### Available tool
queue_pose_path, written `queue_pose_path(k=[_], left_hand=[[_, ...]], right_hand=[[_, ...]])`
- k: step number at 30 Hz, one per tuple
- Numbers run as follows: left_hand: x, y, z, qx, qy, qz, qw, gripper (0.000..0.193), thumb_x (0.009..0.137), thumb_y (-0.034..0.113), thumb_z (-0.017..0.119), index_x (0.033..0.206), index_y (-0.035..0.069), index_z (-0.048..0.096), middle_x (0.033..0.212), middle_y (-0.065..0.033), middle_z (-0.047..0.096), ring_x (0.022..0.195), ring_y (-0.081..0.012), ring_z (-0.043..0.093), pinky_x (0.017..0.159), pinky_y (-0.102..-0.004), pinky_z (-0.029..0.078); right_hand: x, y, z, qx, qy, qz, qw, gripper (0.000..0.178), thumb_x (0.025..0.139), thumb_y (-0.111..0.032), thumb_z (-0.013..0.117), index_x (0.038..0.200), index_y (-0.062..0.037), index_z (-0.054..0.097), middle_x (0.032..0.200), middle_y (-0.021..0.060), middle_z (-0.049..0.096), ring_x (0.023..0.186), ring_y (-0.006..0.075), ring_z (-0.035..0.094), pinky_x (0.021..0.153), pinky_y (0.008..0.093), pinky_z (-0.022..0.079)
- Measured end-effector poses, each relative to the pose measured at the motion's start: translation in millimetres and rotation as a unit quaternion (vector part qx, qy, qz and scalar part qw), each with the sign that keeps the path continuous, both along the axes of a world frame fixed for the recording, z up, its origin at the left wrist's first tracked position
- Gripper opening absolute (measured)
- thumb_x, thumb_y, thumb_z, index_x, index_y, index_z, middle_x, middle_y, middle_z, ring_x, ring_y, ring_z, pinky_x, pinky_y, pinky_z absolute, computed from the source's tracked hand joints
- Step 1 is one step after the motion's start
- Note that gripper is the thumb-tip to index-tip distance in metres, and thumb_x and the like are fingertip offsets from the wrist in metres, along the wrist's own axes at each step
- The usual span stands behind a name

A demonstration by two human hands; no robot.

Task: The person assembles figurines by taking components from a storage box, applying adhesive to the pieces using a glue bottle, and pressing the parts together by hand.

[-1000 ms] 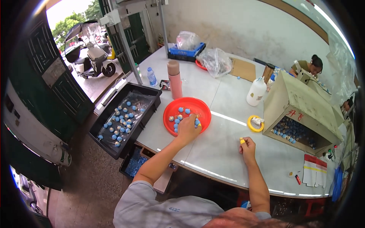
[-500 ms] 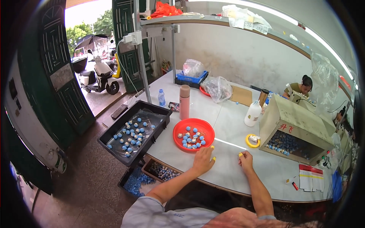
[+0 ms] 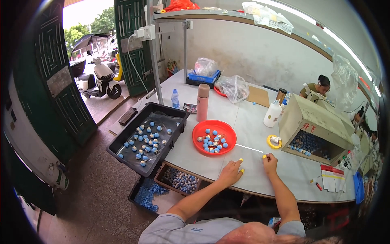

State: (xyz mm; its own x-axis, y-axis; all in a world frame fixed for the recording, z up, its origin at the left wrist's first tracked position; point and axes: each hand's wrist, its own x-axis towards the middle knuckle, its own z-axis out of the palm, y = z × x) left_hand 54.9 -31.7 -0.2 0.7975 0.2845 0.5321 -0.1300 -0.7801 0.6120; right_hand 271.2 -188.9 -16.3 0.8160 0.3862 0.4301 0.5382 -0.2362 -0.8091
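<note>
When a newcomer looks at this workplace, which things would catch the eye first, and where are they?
Probably the round, bright red plastic basin first, on the pale grey table, with small blue and whitish balls in it. Left of it, a large black rectangular plastic tray holds more such balls. Nearer the front edge, the left hand and right hand stand out by their yellow finger covers.

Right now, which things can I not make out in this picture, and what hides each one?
All in the head view:
Whether the right hand has anything in its grip: curled fingers hide it.
Inner back of the beige box: dark shadow.
Lower body of the co-worker: behind the beige box.
Top of the red bag: cut off by the upper edge.
</note>
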Motion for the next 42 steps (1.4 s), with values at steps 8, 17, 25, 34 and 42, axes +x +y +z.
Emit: queue_pose_path(k=[8, 17, 25, 34, 42], left_hand=[[0.6, 5.2, -5.1, -0.042, 0.051, -0.036, 0.997, 0.045, 0.086, 0.019, 0.064, 0.124, 0.000, 0.048, 0.101, -0.0164, 0.064, 0.095, -0.0326, 0.060, 0.083, -0.0416, 0.048], [4.8, -3.8, -5.0, -0.047, 0.080, -0.055, 0.994, 0.044, 0.083, 0.018, 0.067, 0.121, 0.000, 0.053, 0.099, -0.0151, 0.065, 0.094, -0.0320, 0.060, 0.082, -0.0416, 0.049], [16.2, 9.1, -0.6, -0.039, 0.084, -0.026, 0.995, 0.046, 0.081, 0.010, 0.068, 0.123, -0.004, 0.054, 0.099, -0.0124, 0.065, 0.081, -0.0238, 0.058, 0.076, -0.0370, 0.048], [12.7, -8.9, 3.1, -0.004, 0.091, -0.052, 0.994, 0.042, 0.082, 0.007, 0.065, 0.122, -0.005, 0.053, 0.100, -0.0120, 0.063, 0.080, -0.0214, 0.054, 0.077, -0.0349, 0.047], [9.1, -10.2, 5.3, 0.010, 0.090, -0.030, 0.995, 0.042, 0.083, 0.007, 0.065, 0.122, -0.005, 0.053, 0.100, -0.0120, 0.064, 0.080, -0.0212, 0.054, 0.077, -0.0347, 0.047]], right_hand=[[-2.0, 6.5, 2.4, -0.001, -0.004, -0.023, 1.000, 0.014, 0.081, -0.009, 0.064, 0.077, 0.0029, 0.060, 0.059, 0.0027, 0.054, 0.055, 0.0077, 0.046, 0.052, 0.0258, 0.040], [-2.4, -13.0, -12.8, 0.019, -0.016, -0.029, 0.999, 0.012, 0.078, -0.009, 0.063, 0.078, 0.0023, 0.060, 0.059, 0.0077, 0.056, 0.054, 0.0099, 0.048, 0.052, 0.0283, 0.042], [5.4, 19.7, -1.2, -0.007, -0.037, -0.043, 0.998, 0.017, 0.074, -0.016, 0.066, 0.075, -0.0006, 0.060, 0.060, 0.0122, 0.058, 0.052, 0.0245, 0.054, 0.052, 0.0364, 0.045], [-9.3, -0.9, 4.7, -0.027, 0.006, -0.050, 0.998, 0.030, 0.076, -0.032, 0.067, 0.079, -0.0020, 0.064, 0.074, 0.0156, 0.067, 0.072, 0.0335, 0.065, 0.066, 0.0404, 0.051], [-11.5, 3.2, 2.7, -0.016, -0.026, -0.062, 0.998, 0.021, 0.074, -0.024, 0.065, 0.078, -0.0029, 0.063, 0.067, 0.0109, 0.065, 0.067, 0.0299, 0.064, 0.062, 0.0383, 0.051]])
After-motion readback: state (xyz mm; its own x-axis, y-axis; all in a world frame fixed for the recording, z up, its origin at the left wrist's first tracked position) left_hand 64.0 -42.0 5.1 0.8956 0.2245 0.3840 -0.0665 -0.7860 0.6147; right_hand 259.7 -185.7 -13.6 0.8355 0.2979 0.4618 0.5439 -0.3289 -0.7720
